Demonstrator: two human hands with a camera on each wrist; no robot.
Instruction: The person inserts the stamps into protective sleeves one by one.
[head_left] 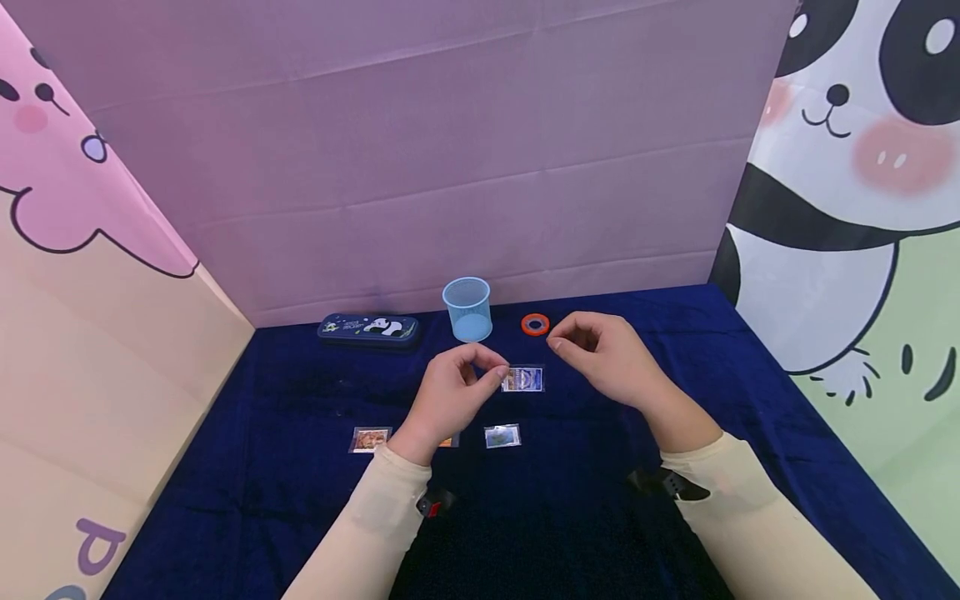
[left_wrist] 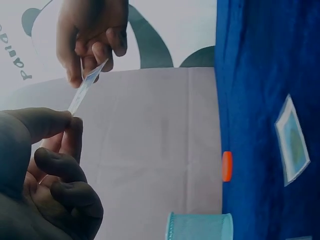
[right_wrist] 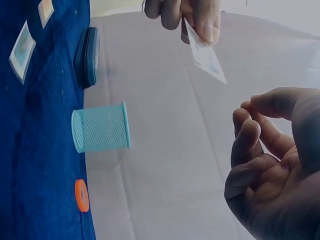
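Observation:
My left hand [head_left: 453, 387] pinches the left end of a small printed card in a clear sleeve [head_left: 525, 380] between thumb and index finger. In the right wrist view that card [right_wrist: 205, 55] hangs tilted from the fingertips, raised above the cloth. My right hand [head_left: 611, 358] is off to the right of the card, its thumb and index tips together and the other fingers curled. Nothing shows between those fingertips in the right wrist view. On the cloth below lie a brownish sleeved card [head_left: 370, 439], an orange one [head_left: 452, 441] partly hidden by my left hand, and a bluish-green one [head_left: 502, 436].
A light blue mesh cup [head_left: 467, 312] stands at the back of the dark blue cloth [head_left: 300, 517]. To its left lies a dark blue panda pencil case [head_left: 360, 331], to its right an orange ring-shaped roll [head_left: 525, 325]. A pinkish curtain [head_left: 450, 150] rises behind them.

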